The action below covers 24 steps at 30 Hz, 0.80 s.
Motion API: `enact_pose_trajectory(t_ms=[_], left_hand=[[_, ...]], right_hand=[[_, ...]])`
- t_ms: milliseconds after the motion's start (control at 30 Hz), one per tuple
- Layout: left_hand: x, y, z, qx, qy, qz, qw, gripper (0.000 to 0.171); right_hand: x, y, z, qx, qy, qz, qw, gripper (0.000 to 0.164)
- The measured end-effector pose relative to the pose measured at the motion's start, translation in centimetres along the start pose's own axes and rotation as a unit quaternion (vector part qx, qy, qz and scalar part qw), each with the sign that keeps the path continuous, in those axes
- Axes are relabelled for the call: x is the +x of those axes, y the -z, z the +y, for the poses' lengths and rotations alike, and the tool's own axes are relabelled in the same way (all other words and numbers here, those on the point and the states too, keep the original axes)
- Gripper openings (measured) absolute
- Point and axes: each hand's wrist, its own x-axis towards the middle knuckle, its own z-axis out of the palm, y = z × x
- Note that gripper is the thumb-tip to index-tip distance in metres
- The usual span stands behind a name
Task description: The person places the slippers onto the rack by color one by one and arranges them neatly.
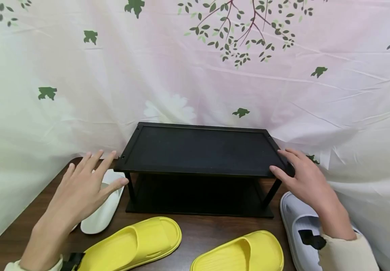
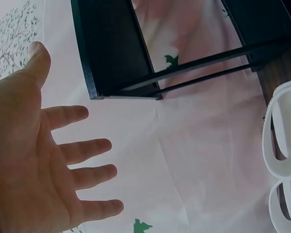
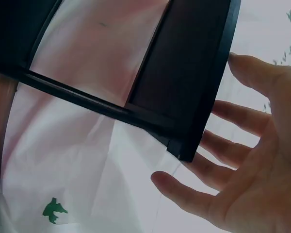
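Note:
A black two-tier shoe rack [image 1: 195,150] stands against the curtain. My right hand [image 1: 306,180] is at the right end of its top board, thumb by the front corner. In the right wrist view the fingers [image 3: 218,145] are spread and fairly straight along the board's edge, not wrapped round it. My left hand [image 1: 79,188] hovers left of the rack, fingers spread, holding nothing. The left wrist view shows its palm bare and apart from the rack [image 2: 114,48]. Below the left hand lie white slippers [image 1: 103,210], partly hidden by it.
Two yellow slippers [image 1: 150,239] lie on the dark wooden table [image 1: 189,233] before the rack, toes pointing toward it. Grey slippers [image 1: 299,226] are on the right, partly under my right forearm. A pale curtain [image 1: 195,82] with printed leaves hangs behind and at both sides.

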Motion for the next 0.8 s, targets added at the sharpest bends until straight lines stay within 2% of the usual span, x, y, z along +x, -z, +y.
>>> enact_pose_trajectory(t_ms=[167, 367, 533, 800], left_hand=[[0.0, 0.1, -0.9, -0.008, 0.014, 0.003, 0.9999, 0.079], [0.0, 0.1, -1.8, -0.017, 0.032, 0.024, 0.9991, 0.08], [-0.2, 0.2, -2.9, -0.025, 0.047, 0.042, 0.9977, 0.078], [-0.6, 0.2, -4.3, -0.028, 0.068, 0.05, 0.9961, 0.076]], right_hand=[[0.2, 0.0, 0.9, 0.013, -0.025, 0.003, 1.0, 0.067], [0.2, -0.3, 1.9, 0.037, -0.06, -0.026, 0.997, 0.073], [0.3, -0.6, 2.4, 0.068, -0.082, -0.035, 0.994, 0.076], [-0.3, -1.1, 2.9, 0.129, -0.117, -0.034, 0.984, 0.082]])
